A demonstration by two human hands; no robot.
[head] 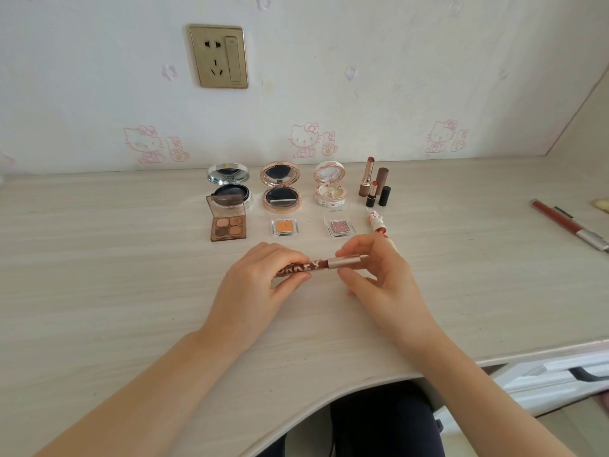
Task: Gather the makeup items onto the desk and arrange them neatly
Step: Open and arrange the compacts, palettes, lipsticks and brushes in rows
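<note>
Left hand [263,278] clamped on the lettered brown barrel of a slim makeup pencil [316,265], right hand [372,275] pinching its metallic rose cap, held level just above the pale wood-grain counter [99,275]. Behind: three open round compacts [280,189], eyeshadow pans, upright lipsticks [374,189].

Wall behind my table
I see a gold socket plate [218,56] on pale wallpaper with pink cat stickers [143,145].
</note>
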